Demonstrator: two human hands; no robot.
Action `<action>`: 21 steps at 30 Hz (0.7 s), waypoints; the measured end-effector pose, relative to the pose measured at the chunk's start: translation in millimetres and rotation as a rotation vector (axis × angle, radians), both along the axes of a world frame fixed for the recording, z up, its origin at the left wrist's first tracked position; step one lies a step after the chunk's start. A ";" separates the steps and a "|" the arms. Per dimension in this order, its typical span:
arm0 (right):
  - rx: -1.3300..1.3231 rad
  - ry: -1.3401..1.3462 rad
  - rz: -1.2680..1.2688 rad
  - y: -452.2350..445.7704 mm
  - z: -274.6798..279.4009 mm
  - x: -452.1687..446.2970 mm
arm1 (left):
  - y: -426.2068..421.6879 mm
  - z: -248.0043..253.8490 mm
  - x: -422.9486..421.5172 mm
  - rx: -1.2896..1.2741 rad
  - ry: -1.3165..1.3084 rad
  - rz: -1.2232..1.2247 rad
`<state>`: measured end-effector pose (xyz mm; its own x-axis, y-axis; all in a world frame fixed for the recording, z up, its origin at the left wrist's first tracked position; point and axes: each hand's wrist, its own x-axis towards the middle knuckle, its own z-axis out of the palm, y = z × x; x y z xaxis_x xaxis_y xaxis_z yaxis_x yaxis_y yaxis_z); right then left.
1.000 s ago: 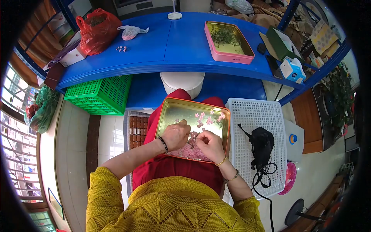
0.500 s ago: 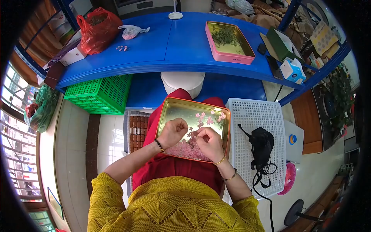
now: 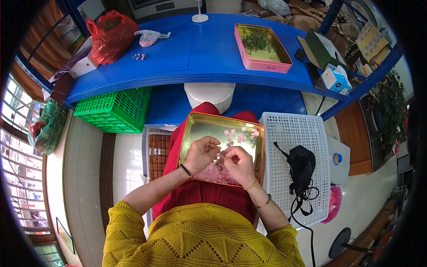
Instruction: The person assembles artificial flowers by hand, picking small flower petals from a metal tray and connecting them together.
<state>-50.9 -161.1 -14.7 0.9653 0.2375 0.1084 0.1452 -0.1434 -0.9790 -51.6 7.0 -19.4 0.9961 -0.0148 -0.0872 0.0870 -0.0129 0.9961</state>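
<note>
A shallow metal tin (image 3: 195, 124) with a gold inside and red-orange rim rests on my lap. Small pink flowers (image 3: 215, 175) cover its near side, and several more lie loose toward the far right corner. Over the tin, my left hand (image 3: 201, 156) has its fingers curled together; whatever is between its fingertips is too small to make out. Facing it, my right hand (image 3: 240, 165) is closed in a pinch on a pink flower sprig (image 3: 222, 156), partly hidden by the fingers. The two sets of fingertips are close together.
On the blue table (image 3: 173, 62) stand a red plastic bag (image 3: 113, 42), a small white bag (image 3: 150, 38) and a pink tin (image 3: 267, 66) of green stems. To my right, a white plastic crate (image 3: 278, 178) bears a black bag (image 3: 301, 164). A green crate (image 3: 126, 111) sits under the table.
My left hand has moved slightly right, toward my right hand, its fingers reaching a little farther. My right hand has shifted slightly left, still pinching.
</note>
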 end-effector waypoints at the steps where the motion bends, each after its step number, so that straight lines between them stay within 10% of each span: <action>1: 0.000 0.004 -0.011 -1.2 -1.7 0.2 | 1.3 -5.0 1.2 0.100 -0.061 0.019; 8: -0.027 0.075 -0.101 -15.5 -4.0 3.5 | 15.3 -3.7 9.9 0.815 -0.350 -0.086; 21: -0.052 0.076 -0.079 -14.4 -12.0 1.3 | 0.8 -0.7 19.6 1.123 -0.496 -0.281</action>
<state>-49.6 -175.4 -26.8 0.9863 0.1633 0.0235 0.0568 -0.2021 -0.9777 -31.9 7.8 -20.1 0.8997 -0.3915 0.1932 -0.4359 -0.8297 0.3488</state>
